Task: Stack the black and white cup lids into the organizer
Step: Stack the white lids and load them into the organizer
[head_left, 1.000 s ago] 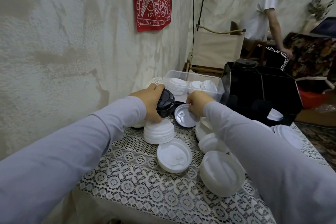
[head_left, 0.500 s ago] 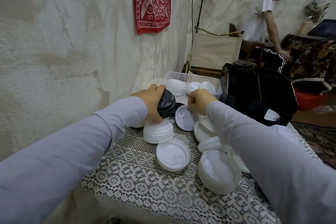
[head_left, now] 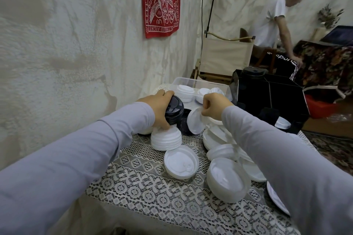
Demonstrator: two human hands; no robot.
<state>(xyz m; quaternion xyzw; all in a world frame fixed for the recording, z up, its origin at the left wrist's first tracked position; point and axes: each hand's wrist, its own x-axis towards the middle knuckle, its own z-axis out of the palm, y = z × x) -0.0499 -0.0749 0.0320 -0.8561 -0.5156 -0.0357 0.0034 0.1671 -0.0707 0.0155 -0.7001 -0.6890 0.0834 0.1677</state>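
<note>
Toward eleven o'clock, left hand (head_left: 155, 109): fingers clamped round stacked black plastic lids (head_left: 174, 111), seemingly gathered for carrying.
Right hand (head_left: 214, 104): fingertips pinched a tilted round white plastic lid (head_left: 195, 124), probably for nesting.
Black box organizer (head_left: 267, 99): stood at two o'clock.

The table (head_left: 107, 192) wears a white lace cloth (head_left: 152, 202), and the black organizer (head_left: 267, 101) stands at its far end. Just beside the organizer, toward the wall, sits a clear bin (head_left: 193, 83) with white lids in it. In front of the organizer a loose pile of white lids (head_left: 215, 137) spreads over the cloth. Farther from it, toward the wall, a neat stack (head_left: 166, 139) of white lids sits dome up, with a black lid (head_left: 182, 126) lying between that stack and the pile. Well in front of the organizer lie a single upturned lid (head_left: 181, 162) and a deep upturned stack (head_left: 228, 181) just beside it.
</note>
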